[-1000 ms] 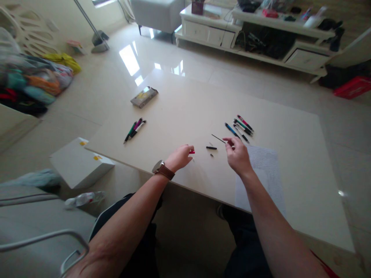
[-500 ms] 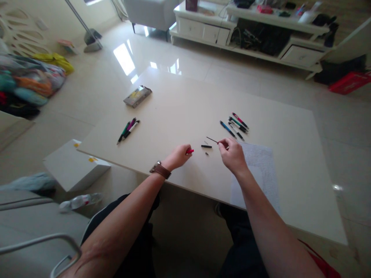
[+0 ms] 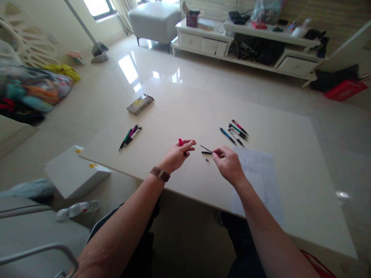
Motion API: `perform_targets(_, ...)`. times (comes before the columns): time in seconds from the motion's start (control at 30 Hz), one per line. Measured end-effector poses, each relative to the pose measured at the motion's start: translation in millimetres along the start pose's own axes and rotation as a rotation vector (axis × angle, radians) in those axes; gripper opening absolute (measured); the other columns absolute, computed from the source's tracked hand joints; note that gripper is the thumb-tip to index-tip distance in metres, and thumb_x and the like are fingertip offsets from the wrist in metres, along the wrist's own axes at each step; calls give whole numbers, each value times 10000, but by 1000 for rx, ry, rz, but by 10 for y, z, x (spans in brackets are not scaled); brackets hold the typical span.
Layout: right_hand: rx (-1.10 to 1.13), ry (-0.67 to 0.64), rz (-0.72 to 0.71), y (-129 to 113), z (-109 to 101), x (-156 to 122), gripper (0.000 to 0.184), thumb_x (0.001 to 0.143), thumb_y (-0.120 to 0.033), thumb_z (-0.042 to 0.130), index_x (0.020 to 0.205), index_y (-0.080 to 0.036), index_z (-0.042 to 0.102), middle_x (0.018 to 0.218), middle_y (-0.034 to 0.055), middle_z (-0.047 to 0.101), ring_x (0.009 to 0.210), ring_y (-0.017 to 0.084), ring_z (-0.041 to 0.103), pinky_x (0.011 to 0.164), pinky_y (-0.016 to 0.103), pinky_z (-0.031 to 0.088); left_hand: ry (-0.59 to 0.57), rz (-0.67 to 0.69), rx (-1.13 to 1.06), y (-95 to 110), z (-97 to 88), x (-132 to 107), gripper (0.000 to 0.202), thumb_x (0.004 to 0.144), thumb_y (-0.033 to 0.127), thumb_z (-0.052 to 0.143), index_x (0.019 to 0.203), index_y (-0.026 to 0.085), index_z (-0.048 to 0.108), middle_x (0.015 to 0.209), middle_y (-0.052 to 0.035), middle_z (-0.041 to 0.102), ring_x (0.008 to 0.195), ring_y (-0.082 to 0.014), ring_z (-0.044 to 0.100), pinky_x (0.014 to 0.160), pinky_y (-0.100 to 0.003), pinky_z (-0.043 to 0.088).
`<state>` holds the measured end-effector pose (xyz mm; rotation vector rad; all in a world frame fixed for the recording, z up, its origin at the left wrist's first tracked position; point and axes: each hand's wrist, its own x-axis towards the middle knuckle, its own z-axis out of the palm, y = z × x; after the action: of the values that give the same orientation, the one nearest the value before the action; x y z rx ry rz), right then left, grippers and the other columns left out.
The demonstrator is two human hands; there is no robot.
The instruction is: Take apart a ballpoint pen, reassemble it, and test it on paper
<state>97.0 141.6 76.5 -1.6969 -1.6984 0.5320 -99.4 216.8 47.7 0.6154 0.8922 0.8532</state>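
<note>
My left hand (image 3: pixel 177 154), with a brown watch on the wrist, holds a red pen barrel (image 3: pixel 181 142) just above the cream table (image 3: pixel 188 116). My right hand (image 3: pixel 227 163) pinches a thin black refill (image 3: pixel 205 148) that points left toward the red piece. A short black pen part (image 3: pixel 206 153) and a tiny dark bit (image 3: pixel 207 159) lie on the table between my hands. Several whole pens (image 3: pixel 236 131) lie beyond my right hand.
Three pens (image 3: pixel 130 136) lie at the table's left, with a flat packet (image 3: pixel 140 104) behind them. A written sheet of paper (image 3: pixel 261 181) lies under my right forearm. A white box (image 3: pixel 74 172) and a plastic bottle (image 3: pixel 75 209) sit on the floor at left.
My left hand has lifted and turned up with the red piece. My right hand has carried the thin black refill left, closer to it.
</note>
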Motion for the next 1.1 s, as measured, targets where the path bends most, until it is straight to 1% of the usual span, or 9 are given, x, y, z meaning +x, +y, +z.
perform_targets(0.1, 11, -6, -19, -53, 21, 2, 103, 858, -198, 564, 801, -179, 647, 787, 43, 652, 717, 166, 592, 708, 296, 463, 24, -27, -96, 8, -6, 10, 269, 689, 197, 836, 900, 102, 700, 910, -66, 678, 667, -43, 544, 543, -156, 350)
perform_targets(0.17, 17, -1, -17, -72, 30, 6, 98, 857, -200, 570, 799, -181, 647, 785, 44, 656, 711, 165, 592, 703, 292, 464, 22, -35, -121, 17, -5, 9, 243, 700, 166, 821, 900, 88, 707, 880, -63, 665, 655, -39, 528, 534, -149, 348)
perform_targets(0.3, 22, -8, -15, -76, 44, 6, 108, 858, -201, 572, 784, -179, 649, 780, 42, 656, 708, 162, 592, 704, 289, 463, 14, -51, -147, 35, 3, -3, 231, 704, 141, 810, 904, 84, 712, 873, -60, 657, 653, -35, 511, 534, -149, 348)
perform_targets(0.43, 31, -18, -14, -77, 58, 4, 106, 862, -201, 572, 793, -178, 649, 784, 41, 659, 708, 162, 593, 698, 290, 459, 18, -37, -126, 28, 3, 4, 232, 692, 161, 813, 890, 88, 718, 874, -58, 661, 656, -35, 495, 545, -164, 335)
perform_targets(0.53, 25, -29, -16, -76, 69, 5, 101, 860, -199, 581, 785, -181, 646, 772, 36, 656, 701, 160, 590, 692, 288, 454, 22, 1, -10, 11, -7, 16, 249, 678, 202, 819, 887, 97, 734, 881, -67, 675, 680, -52, 502, 565, -188, 328)
perform_targets(0.67, 14, -100, 5, -43, 91, -3, 97, 870, -214, 594, 791, -188, 645, 760, 27, 663, 696, 162, 598, 692, 294, 446, -8, 55, 135, 18, -5, 4, 309, 673, 287, 826, 925, 124, 751, 945, -76, 694, 724, -74, 524, 613, -218, 340)
perform_targets(0.87, 46, -120, 32, -7, 92, -14, 113, 897, -238, 580, 821, -196, 652, 790, 33, 686, 708, 171, 615, 693, 306, 450, -86, 95, 317, 100, 10, -44, 471, 727, 336, 775, 1151, 145, 705, 978, -83, 716, 746, -99, 560, 653, -240, 361)
perform_targets(0.93, 46, -110, 30, 1, 77, -11, 107, 894, -235, 584, 826, -197, 656, 792, 33, 687, 710, 173, 617, 695, 308, 453, -89, 143, 440, 132, -7, -45, 455, 759, 312, 723, 1174, 131, 684, 964, -85, 721, 750, -112, 574, 674, -249, 389)
perform_targets(1.1, 24, -103, 6, 37, 47, -5, 105, 892, -220, 579, 830, -198, 660, 817, 38, 687, 744, 179, 618, 712, 310, 456, -39, 300, 888, 183, -72, -40, 326, 839, 255, 568, 1109, 118, 692, 911, -81, 727, 774, -151, 605, 728, -282, 447)
